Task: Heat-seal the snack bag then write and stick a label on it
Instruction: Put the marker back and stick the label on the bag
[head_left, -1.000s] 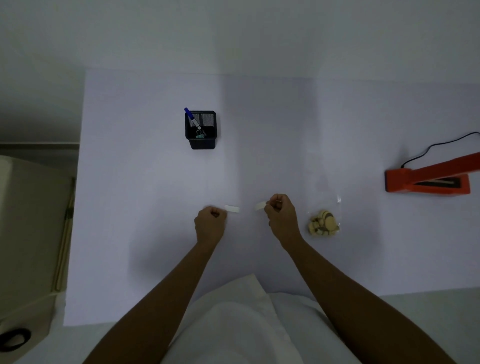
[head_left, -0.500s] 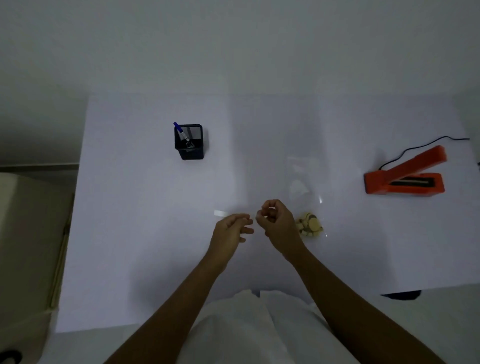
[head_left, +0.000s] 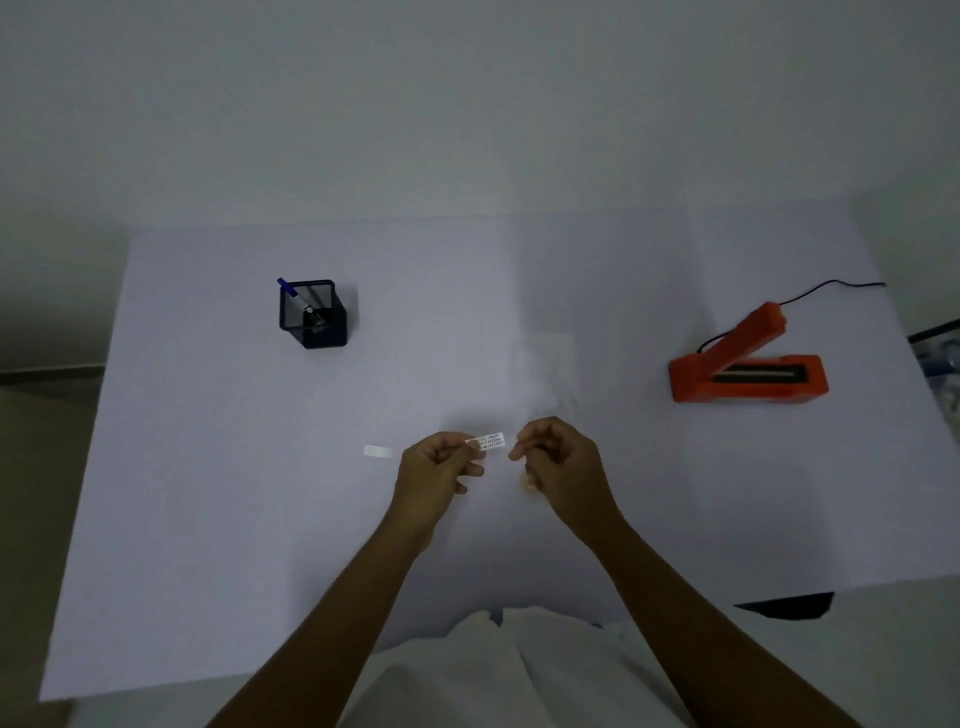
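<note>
My left hand (head_left: 441, 467) pinches a small white label (head_left: 491, 440) with dark writing on it, held just above the white table (head_left: 208, 519). My right hand (head_left: 563, 460) hovers close to the label's right end with fingers curled, and I see nothing in it. The snack bag (head_left: 529, 484) lies under my right hand; only a sliver of pale snacks shows, and its clear top (head_left: 545, 364) is faint. An orange heat sealer (head_left: 748, 371) sits at the right with its lid raised.
A plain white strip (head_left: 378, 451) lies on the table left of my left hand. A black mesh pen holder (head_left: 314, 317) with a blue pen (head_left: 288, 292) stands at the back left. The sealer's black cable (head_left: 831, 285) runs off to the right.
My hands came together from apart. The written label went from my right hand's fingers to my left hand's. The camera view shifted, so the bag now sits behind my right hand.
</note>
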